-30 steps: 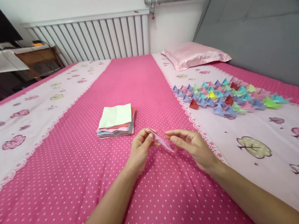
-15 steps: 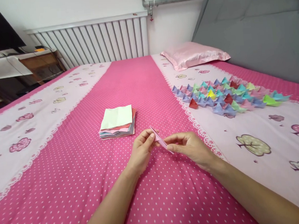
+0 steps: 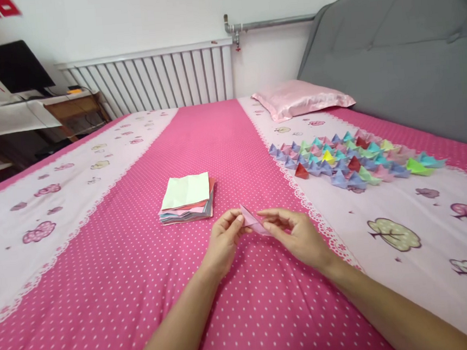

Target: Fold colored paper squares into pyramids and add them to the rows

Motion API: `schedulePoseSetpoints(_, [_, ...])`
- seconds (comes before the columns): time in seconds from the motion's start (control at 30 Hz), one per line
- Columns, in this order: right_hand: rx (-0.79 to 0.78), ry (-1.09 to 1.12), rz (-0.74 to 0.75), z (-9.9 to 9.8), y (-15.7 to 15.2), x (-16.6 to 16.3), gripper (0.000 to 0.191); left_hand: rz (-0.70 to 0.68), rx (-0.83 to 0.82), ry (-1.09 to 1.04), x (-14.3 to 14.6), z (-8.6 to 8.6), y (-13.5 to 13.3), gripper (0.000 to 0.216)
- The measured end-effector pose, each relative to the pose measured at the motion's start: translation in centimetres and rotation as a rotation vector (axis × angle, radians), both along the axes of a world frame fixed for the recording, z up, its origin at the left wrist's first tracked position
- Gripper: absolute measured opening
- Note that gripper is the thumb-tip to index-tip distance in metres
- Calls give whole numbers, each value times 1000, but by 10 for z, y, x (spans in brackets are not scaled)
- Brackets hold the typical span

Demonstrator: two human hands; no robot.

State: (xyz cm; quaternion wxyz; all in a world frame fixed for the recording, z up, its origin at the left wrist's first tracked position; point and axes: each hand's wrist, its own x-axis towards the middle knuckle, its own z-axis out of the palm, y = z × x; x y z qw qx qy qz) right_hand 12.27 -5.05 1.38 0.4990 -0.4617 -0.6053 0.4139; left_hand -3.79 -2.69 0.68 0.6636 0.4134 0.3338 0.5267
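Note:
My left hand (image 3: 223, 241) and my right hand (image 3: 298, 234) both pinch a small folded pink paper piece (image 3: 252, 220) just above the pink dotted bedsheet (image 3: 145, 291). The left fingers grip its left end, the right fingers its right end. A stack of coloured paper squares (image 3: 187, 198) with a pale green sheet on top lies a little beyond my left hand. Several small folded paper shapes (image 3: 350, 156) in many colours sit in rows on the sheet to the right.
A pink satin pillow (image 3: 302, 97) lies at the head of the bed below the grey padded headboard (image 3: 403, 56). A white radiator (image 3: 151, 78) runs along the far wall. A shelf and a dark screen (image 3: 13, 66) stand at the far left.
My right hand has closed in on the pink paper and now pinches it beside the left. The view has tilted up a little.

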Motion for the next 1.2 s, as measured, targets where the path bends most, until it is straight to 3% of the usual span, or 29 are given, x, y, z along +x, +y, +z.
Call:
schedulePoseSetpoints(0.2, [98,-153,-37,-2,0,1,38,-74,52,119,4,-2,-4,23])
schedulePoseSetpoints(0.33, [103,-210,-62,-4,1,-2,28,-86,97,215,10,-3,-11,26])
schedulePoseSetpoints(0.43, [155,-275,-181,-5,1,-3,13,-15,163,320,12,-1,-17,30])
schedulePoseSetpoints(0.53, [199,-355,-291,-6,2,-2,13,115,199,422,12,1,-24,37])
schedulePoseSetpoints(0.67, [230,-425,-374,-5,2,-1,17,345,465,661,12,0,-31,37])
schedulePoseSetpoints(0.77, [266,-429,-364,-7,-1,-3,14,327,595,756,17,-2,-34,37])
schedulePoseSetpoints(0.87, [351,-387,-311,-9,-4,-5,13,286,570,744,23,-5,-36,41])
schedulePoseSetpoints(1.03, [512,-347,-231,-13,-8,-8,32,269,462,690,27,-10,-40,36])
schedulePoseSetpoints(1.2, [336,-184,-136,-14,-4,-6,37,280,394,762,22,-14,-36,45])
